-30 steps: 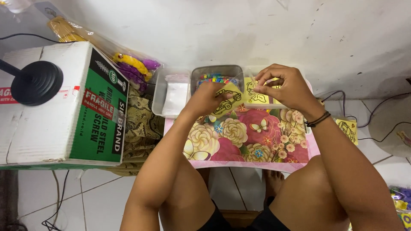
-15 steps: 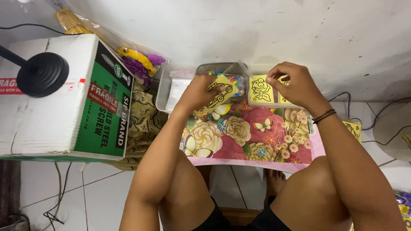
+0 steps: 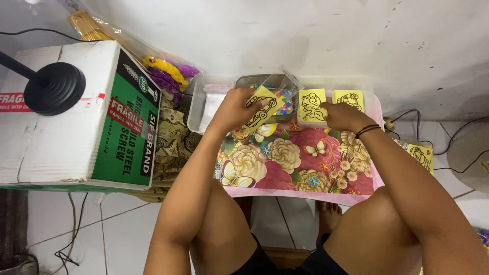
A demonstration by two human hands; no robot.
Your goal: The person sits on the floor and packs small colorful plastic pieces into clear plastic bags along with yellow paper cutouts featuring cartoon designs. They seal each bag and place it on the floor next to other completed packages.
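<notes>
My left hand [image 3: 235, 107] holds a yellow card with a black outline drawing [image 3: 263, 106] over the far edge of a small table covered in a floral cloth [image 3: 300, 158]. My right hand [image 3: 344, 115] rests at the edge of a clear tray [image 3: 333, 81], fingertips touching a second yellow card [image 3: 311, 105] lying there. A third yellow card [image 3: 349, 99] lies beside it in the tray. A black band circles my right wrist.
A clear container of small coloured pieces [image 3: 281, 92] stands between the hands. A white tray [image 3: 206, 104] sits left of it. A large white and green cardboard box [image 3: 76, 114] with a black round stand base [image 3: 55, 87] fills the left. Another yellow card [image 3: 420, 154] and cables lie right.
My right hand has set its yellow card down in the clear tray and lowered beside it. My left hand keeps its card, shifted slightly left. The camera view has drifted.
</notes>
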